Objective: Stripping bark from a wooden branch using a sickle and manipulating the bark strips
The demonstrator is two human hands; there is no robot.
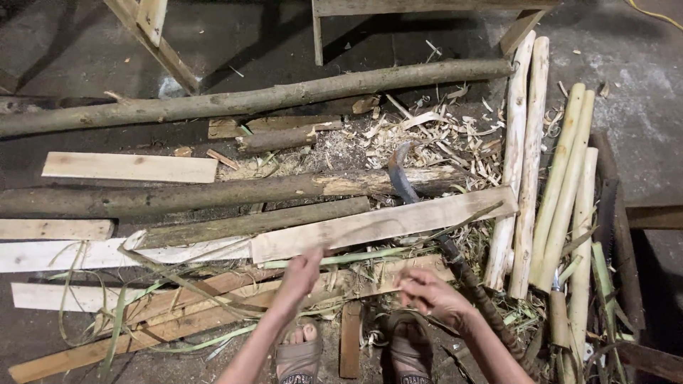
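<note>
Head view: left hand (300, 274) and right hand (427, 295) apart above the sandalled feet, blurred so grip can't be told, seemingly working a thin green strip (334, 260) lying pale and flat along the plank (384, 224), with the curved knife (400, 174) parked on the log (213, 193).

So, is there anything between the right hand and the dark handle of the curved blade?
Nothing visible. The right hand is just left of the dark handle, with only thin green strips lying nearby.
</note>
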